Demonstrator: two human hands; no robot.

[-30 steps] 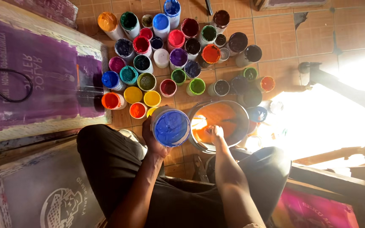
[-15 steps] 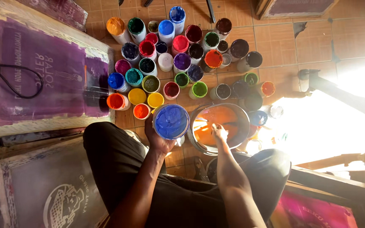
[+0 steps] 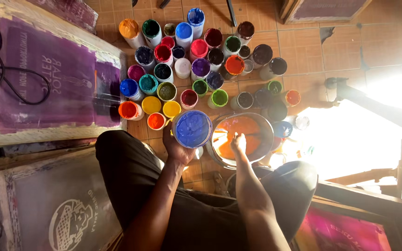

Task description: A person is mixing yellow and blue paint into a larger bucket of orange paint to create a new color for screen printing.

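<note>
**Blue jar held beside the orange bowl**

Left hand (image 3: 175, 148) grips an open jar of blue paint (image 3: 192, 128), centre frame, tipped up toward the camera, touching the rim of the metal bowl (image 3: 267, 139) of orange paint. Right hand (image 3: 238, 142) reaches into the bowl, fingers closed, apparently on a stirrer; unclear. Many open paint jars (image 3: 201, 49) crowd the tiled floor (image 3: 303, 46) above, within reach.

Glossy blue paint (image 3: 192, 128), shiny metal bowl (image 3: 267, 128).

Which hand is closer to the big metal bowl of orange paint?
Right. The right hand reaches down inside the big metal bowl of orange paint; the left hand is beside it, holding the round blue paint tub.
</note>
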